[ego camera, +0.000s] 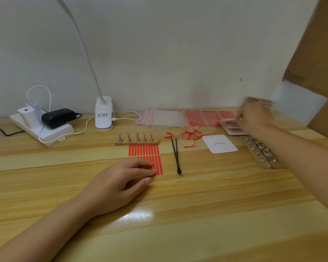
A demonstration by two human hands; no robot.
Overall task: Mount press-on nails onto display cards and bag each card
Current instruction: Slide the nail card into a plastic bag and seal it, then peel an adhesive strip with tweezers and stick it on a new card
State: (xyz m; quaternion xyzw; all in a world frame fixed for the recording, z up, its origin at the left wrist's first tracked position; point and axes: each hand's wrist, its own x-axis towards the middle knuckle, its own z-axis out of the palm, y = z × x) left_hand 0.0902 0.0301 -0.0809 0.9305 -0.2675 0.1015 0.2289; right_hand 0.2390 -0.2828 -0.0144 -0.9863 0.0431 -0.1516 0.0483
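While blurred, card (232, 127) under right grip (254, 118)

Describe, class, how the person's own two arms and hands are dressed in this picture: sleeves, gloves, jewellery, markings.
Both forearms are bare, with no sleeve in view as far as the frame's edge. The left hand wears no glove, ring or bracelet, and its nails look short and unpainted. The right hand is blurred; it also seems bare, with no watch or band at the wrist. No markings show on either arm.
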